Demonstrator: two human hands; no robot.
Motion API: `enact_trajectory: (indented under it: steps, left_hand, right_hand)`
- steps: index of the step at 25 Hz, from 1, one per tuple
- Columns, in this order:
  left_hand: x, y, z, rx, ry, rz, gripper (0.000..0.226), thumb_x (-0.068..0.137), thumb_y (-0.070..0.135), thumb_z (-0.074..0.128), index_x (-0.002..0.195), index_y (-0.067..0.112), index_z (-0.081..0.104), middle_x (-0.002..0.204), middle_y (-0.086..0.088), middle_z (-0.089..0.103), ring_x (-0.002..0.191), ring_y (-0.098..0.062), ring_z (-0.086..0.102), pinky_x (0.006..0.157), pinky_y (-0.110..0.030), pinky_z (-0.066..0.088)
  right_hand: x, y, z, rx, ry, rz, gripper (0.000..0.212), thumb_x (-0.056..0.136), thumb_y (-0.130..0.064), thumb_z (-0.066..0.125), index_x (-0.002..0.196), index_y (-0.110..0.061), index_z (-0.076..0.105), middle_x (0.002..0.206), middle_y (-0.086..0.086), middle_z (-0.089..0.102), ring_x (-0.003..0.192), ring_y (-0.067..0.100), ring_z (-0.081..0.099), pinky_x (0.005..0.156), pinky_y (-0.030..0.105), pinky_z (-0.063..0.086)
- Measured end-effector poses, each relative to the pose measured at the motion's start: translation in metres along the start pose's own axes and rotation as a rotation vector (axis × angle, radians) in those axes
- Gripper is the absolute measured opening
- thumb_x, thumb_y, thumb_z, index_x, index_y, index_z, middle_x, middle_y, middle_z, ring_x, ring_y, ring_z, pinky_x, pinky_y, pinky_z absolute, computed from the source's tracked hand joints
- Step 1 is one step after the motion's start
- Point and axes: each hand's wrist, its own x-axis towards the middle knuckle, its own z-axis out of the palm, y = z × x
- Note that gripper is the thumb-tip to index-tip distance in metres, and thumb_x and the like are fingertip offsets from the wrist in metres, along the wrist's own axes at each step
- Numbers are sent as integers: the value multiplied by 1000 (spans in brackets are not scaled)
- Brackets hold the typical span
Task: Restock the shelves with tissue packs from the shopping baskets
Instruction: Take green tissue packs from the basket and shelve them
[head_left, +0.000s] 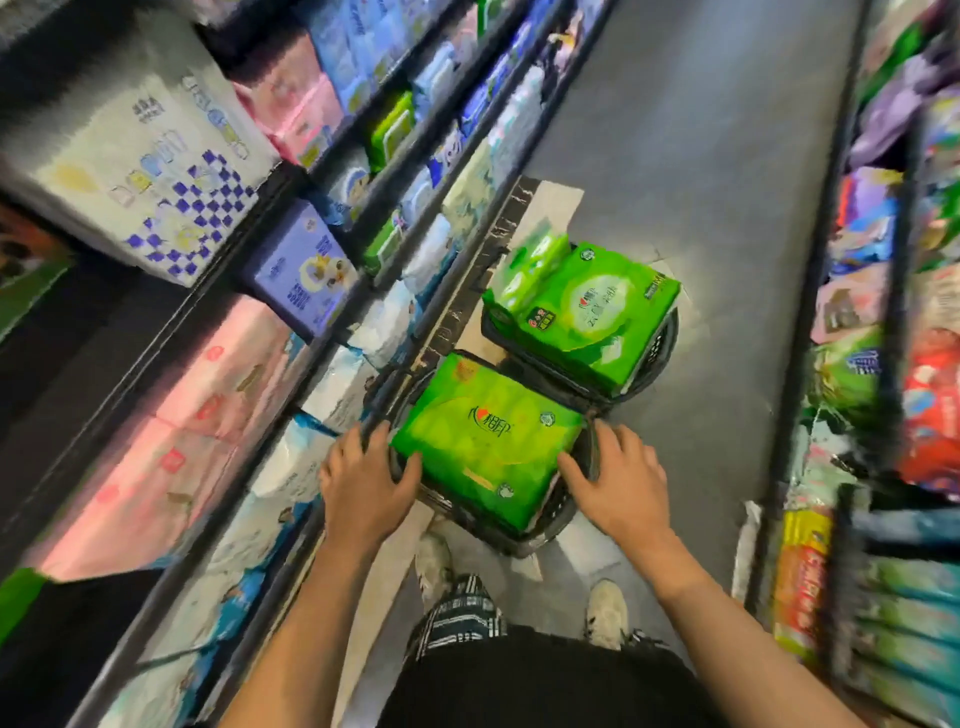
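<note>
Two black shopping baskets stand on the aisle floor. The near basket (561, 512) holds a large green tissue pack (485, 441) lying flat on top. My left hand (363, 480) is at the pack's left edge with the thumb against its side. My right hand (618, 480) is at its right edge, thumb on the pack and fingers over the basket rim. Whether either hand grips the pack is unclear. The far basket (657, 345) carries more green tissue packs (592, 312).
Shelves of tissue packs (218, 384) run along the left, with pink, white, blue and purple packs. A second shelf unit (893, 364) with mixed goods lines the right. Grey floor lies between them. My shoes (605, 610) are just behind the near basket.
</note>
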Motion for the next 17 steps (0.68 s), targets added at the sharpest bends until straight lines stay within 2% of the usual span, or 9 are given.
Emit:
enact_trajectory:
  steps: [5,8,10,13,17]
  left_hand:
    - [86,-26,17,79,-59,253,72,85,65,37,133,13,55,137,-22,52,125,-44,49,100,-58,42]
    - [130,-31,38,94,-157,362,69,89,62,44,136,12,51,141,-23,48,128,-45,46,103,-59,40]
    - [151,-32,59,127,-199,381,68,93,60,46,141,12,45,146,-22,43,132,-43,42,106,-57,37]
    - [185,-34,113,89,-224,376,71,94,60,48,143,9,39,144,-23,41,128,-45,45,102,-55,40]
    - [237,-57,226,-14,-333,240,89,91,68,45,148,2,28,145,-28,37,130,-46,43,105,-55,40]
  right_hand:
    - [-17,-30,50,85,5,281,78,90,-70,44,146,-17,41,140,14,50,123,42,49,99,51,43]
    - [-9,-49,82,145,23,413,74,90,-64,49,142,-12,45,136,18,52,122,43,50,101,50,41]
    - [-5,-51,108,173,34,468,72,92,-62,50,141,-9,45,135,20,53,124,41,49,104,49,39]
    - [10,-38,164,235,-3,555,78,94,-61,50,148,-7,38,141,21,49,130,41,45,108,49,38]
    - [55,6,262,347,-20,677,86,88,-72,44,144,-7,38,135,23,52,124,42,51,101,51,45]
